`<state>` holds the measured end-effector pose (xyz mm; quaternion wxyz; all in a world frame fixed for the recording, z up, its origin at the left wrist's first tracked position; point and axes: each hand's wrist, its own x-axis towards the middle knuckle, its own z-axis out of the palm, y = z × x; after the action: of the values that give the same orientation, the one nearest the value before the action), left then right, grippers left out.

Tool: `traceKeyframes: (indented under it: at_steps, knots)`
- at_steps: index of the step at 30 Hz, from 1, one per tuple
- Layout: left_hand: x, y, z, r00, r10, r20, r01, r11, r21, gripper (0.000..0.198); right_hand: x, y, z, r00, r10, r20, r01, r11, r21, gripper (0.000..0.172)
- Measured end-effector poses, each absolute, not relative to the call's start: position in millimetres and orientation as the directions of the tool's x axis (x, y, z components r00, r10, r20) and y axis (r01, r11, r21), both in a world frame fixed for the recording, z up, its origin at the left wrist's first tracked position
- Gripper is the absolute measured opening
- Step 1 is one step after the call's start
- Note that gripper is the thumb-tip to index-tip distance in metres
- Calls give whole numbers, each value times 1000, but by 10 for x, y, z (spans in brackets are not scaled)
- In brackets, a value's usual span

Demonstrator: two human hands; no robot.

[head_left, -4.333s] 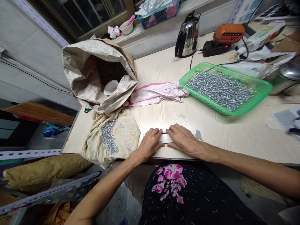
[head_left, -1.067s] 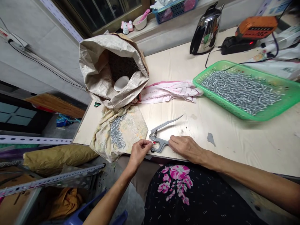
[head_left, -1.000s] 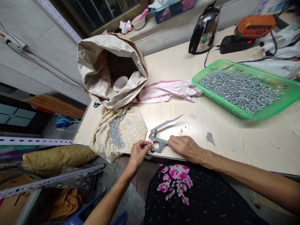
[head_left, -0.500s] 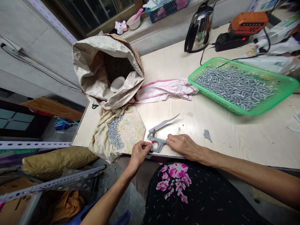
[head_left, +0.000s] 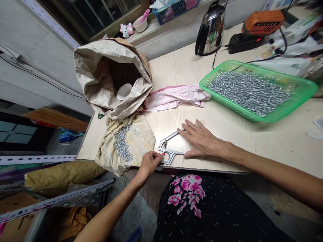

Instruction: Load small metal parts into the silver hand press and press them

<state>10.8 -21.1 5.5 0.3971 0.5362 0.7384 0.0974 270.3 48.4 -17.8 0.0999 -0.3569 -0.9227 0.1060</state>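
Grey hand pliers (head_left: 169,155) with a spring and a small red part lie at the table's front edge, handles spread to the right. My left hand (head_left: 150,162) is pinched at their jaw end; what its fingertips hold is too small to make out. Over the two handles my right hand (head_left: 199,138) is spread, fingers on the upper handle and thumb at the lower one's end. Left of the pliers, a pile of small metal pins (head_left: 123,144) rests on a yellowish patterned cloth (head_left: 142,134).
A green basket (head_left: 279,116) full of metal pins stands at the right. Behind the cloth is an open sack (head_left: 88,67) with a white dish inside. A pink-white towel (head_left: 174,97), a kettle (head_left: 212,30) and an orange battery (head_left: 263,23) are farther back.
My right hand has opened from its closed hold on the lower handle and spread up over both handles. My left hand stays at the jaw end. The view has shifted slightly.
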Motion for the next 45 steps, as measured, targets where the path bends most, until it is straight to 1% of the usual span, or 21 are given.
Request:
traceKeyframes:
  at_steps: [2,5,13,15,17,18,20,22,23,25,27,28,30,31,32,35,37,41,43,45]
  knots:
    - [106,-219,56,-114,872,-476,724,400,561,33,2722,523,-177,-747,662,60,627,732,-265,104]
    - [105,-236,50,-120,880,-459,731,391,560,32,2707,496,-149,-759,650,48,615,739,-274,100]
    - [101,-228,13,-119,878,-464,729,395,559,29,2685,342,-27,-735,674,73,623,714,-320,75]
    - [88,-244,12,-111,878,-467,737,387,554,28,2686,323,-6,-734,674,86,619,715,-325,72]
    - [89,-292,24,-98,899,-426,775,338,534,27,2683,303,13,-732,677,83,623,713,-321,71]
    - [103,-325,34,-89,926,-368,807,284,518,26,2679,291,20,-733,676,76,625,713,-318,71]
    - [169,-387,56,-39,982,-186,879,122,461,22,2668,263,24,-737,673,62,624,712,-321,70]
    - [286,-402,69,100,995,-13,917,-87,388,21,2654,230,1,-733,677,70,623,709,-331,68]
    - [356,-378,69,195,980,33,914,-194,357,27,2647,213,-23,-726,682,87,623,706,-338,67]
    - [490,-263,60,390,919,53,866,-386,317,47,2640,180,-85,-705,695,138,620,699,-355,67]
    - [581,-92,50,545,839,16,793,-521,316,63,2649,149,-142,-682,707,188,618,694,-369,71]
    - [603,-5,49,601,799,-18,759,-564,327,68,2659,134,-158,-670,715,200,624,688,-370,75]
    - [609,139,57,672,735,-89,711,-608,353,70,2685,104,-155,-653,733,191,647,670,-364,80]
    - [600,187,65,688,716,-118,702,-615,360,70,2698,90,-139,-647,743,174,658,659,-364,78]
    - [589,218,74,692,709,-140,702,-615,359,69,2708,77,-117,-641,752,155,669,646,-367,72]
    - [574,234,90,672,723,-163,726,-598,340,60,2714,70,-65,-623,773,122,689,616,-383,43]
    - [592,218,85,651,742,-160,743,-579,336,49,2706,111,-72,-627,770,120,686,618,-385,27]
    - [669,224,35,602,789,-126,779,-544,312,23,2684,284,-182,-674,725,142,633,666,-396,5]
    - [705,252,2,575,811,-109,801,-531,275,17,2669,372,-243,-693,706,146,607,681,-410,10]
    - [724,280,-26,558,825,-94,816,-525,241,18,2657,433,-275,-702,700,131,600,681,-420,17]
